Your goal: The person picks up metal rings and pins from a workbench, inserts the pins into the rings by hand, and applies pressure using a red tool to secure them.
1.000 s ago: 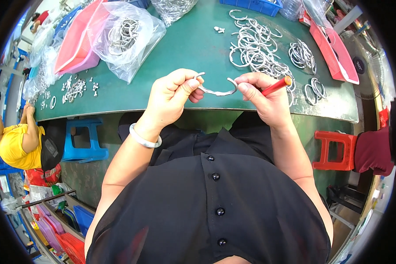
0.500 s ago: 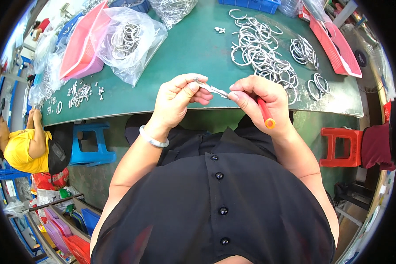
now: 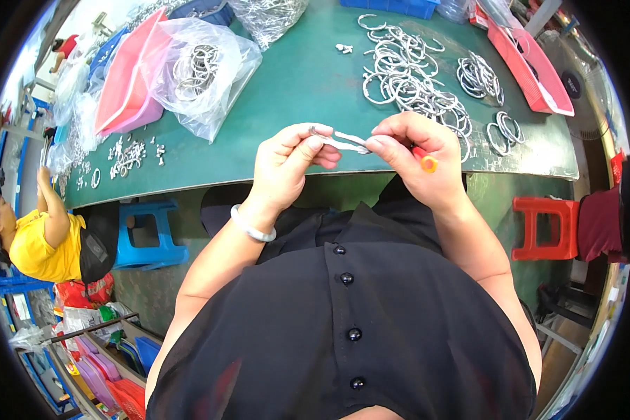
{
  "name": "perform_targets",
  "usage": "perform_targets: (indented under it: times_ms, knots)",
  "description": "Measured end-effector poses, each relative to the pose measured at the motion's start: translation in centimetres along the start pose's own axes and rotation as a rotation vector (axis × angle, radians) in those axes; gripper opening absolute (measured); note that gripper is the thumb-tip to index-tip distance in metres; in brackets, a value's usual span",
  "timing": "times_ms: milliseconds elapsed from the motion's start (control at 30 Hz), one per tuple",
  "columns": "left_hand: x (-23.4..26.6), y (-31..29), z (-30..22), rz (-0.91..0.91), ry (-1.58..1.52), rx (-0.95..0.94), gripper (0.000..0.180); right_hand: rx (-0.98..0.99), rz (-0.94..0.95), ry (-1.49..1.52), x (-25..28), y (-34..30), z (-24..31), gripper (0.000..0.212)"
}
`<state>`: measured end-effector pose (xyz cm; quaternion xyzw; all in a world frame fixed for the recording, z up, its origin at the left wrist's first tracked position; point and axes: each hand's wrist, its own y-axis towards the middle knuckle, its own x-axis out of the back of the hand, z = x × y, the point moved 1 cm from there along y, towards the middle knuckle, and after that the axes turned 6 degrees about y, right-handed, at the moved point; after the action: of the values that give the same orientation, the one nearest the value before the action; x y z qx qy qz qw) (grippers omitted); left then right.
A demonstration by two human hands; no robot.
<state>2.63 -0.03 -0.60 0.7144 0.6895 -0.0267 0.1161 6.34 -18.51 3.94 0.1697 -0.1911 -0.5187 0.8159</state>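
Observation:
Above the table's near edge, my left hand (image 3: 285,162) is closed, pinching one end of a silvery metal ring (image 3: 344,145) between thumb and fingers. The ring appears nearly edge-on, as two thin strips with a narrow gap between them. My right hand (image 3: 427,168) pinches its other end with thumb and forefinger. Held in the same right palm is a red-handled tool (image 3: 429,164) with an orange butt end, like a screwdriver; its shaft is hidden by my fingers. Beyond my right hand lies a heap of similar metal rings (image 3: 406,73).
On the green table (image 3: 294,84) are a clear bag of rings (image 3: 224,77), a pink basket (image 3: 129,84), small metal parts (image 3: 127,155) and smaller ring piles (image 3: 479,77). A red basket (image 3: 549,98) stands far right. A person in yellow (image 3: 45,241) sits at left, near a blue stool (image 3: 147,234).
The ring between my hands has turned, so two separate strips now show. The red handle has swung up, its butt end now pointing more toward me. The person at left has raised an arm.

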Motion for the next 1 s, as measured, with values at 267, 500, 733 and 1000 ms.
perform_targets:
  times_ms: [267,500,733,1000]
  knots:
    - [-0.7,-0.3,-4.0,-0.012,0.797,-0.716,0.009,-0.112,-0.12,0.184,1.9,-0.9,-2.2,0.008]
    - [-1.7,-0.5,-4.7,0.057,0.98,-0.814,0.017,-0.139,-0.102,0.218,2.0,-0.7,-2.3,0.011]
    - [-3.4,-0.1,-5.6,0.156,1.017,-0.808,0.013,-0.145,-0.139,0.221,2.8,-1.0,-2.3,0.012]
    - [-3.5,1.1,-3.2,0.138,0.814,-0.444,0.018,-0.024,-0.058,-0.209,6.5,0.5,-2.4,0.009]
